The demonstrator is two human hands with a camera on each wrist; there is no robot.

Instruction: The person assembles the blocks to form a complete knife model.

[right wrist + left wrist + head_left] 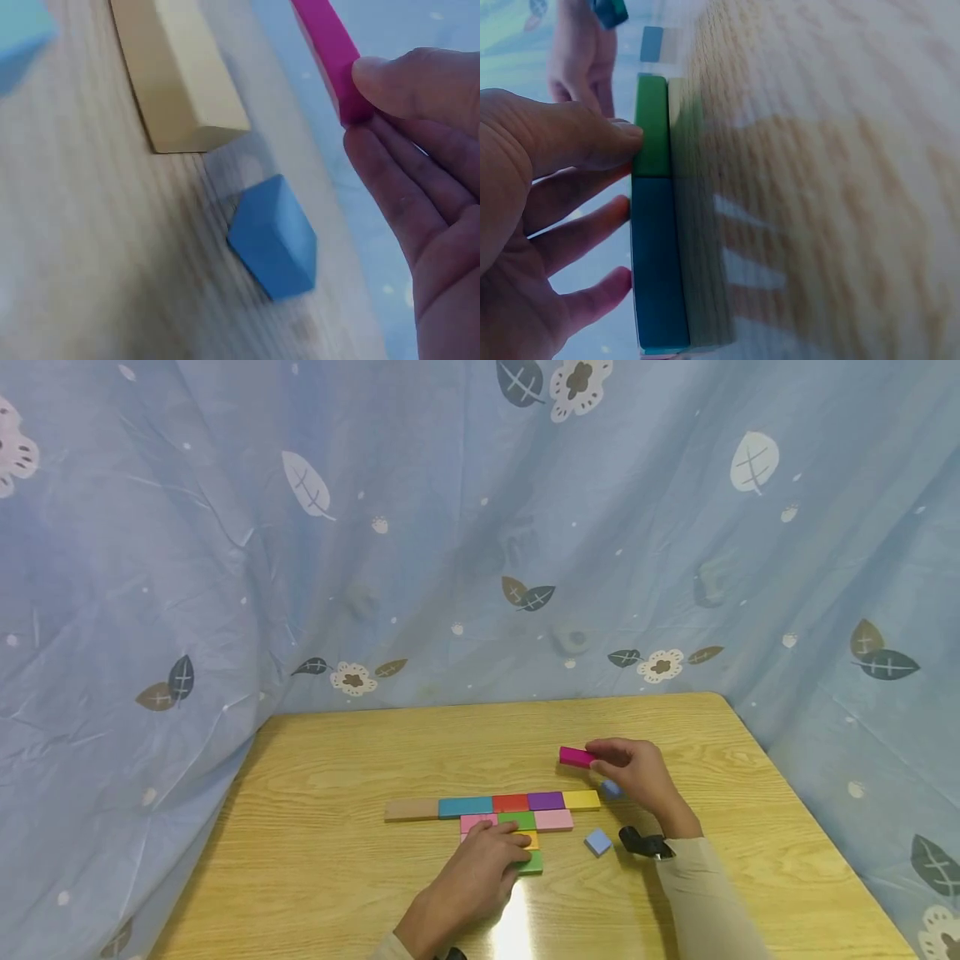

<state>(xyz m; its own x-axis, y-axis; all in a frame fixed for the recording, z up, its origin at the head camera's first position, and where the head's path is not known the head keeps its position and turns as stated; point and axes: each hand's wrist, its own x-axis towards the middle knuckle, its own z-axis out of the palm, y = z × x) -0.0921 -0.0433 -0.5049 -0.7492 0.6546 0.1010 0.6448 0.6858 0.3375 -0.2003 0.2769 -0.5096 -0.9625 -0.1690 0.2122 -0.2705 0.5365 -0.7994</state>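
Observation:
My right hand [633, 770] pinches one end of a magenta block [576, 757] between thumb and fingers, above the table. In the right wrist view, a blue block [274, 238] lies below that hand, near the end of a yellow block [180, 75]. My left hand [480, 870] rests on the lower group of coloured blocks, its fingers spread and hiding some of them. The left wrist view has its thumb touching a green block [652, 127], with a dark blue block [660, 262] beside it.
Across the table [315, 860] runs a row of a tan block [412, 810], a teal block [465, 807], a red block [511, 803] and a purple block [546, 801], ending in yellow. A light blue cube [597, 842] lies apart at right. Patterned curtain [450, 527] hangs behind.

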